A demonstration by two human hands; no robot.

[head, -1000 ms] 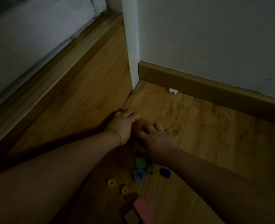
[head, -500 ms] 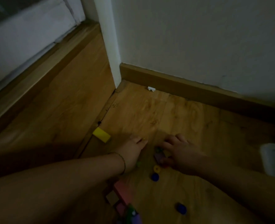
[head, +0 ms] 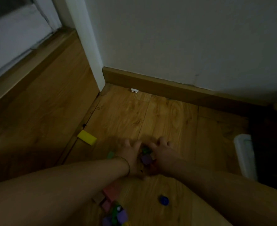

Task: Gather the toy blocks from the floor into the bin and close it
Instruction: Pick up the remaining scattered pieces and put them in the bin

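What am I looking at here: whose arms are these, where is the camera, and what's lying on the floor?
There is no machine here. These are a person's two bare arms, filmed by one camera worn on their head, looking forward and down. The left hand and right hand close in from both sides on a few small blocks, green and purple, on the wooden floor. The left hand's fingers are spread. Whether the right hand grips anything is too blurred to tell. Lying loose nearby are a yellow block, a pink block, a blue piece and a heap of more blocks at the bottom edge. The white object at the right may be the bin, but I can't be sure.
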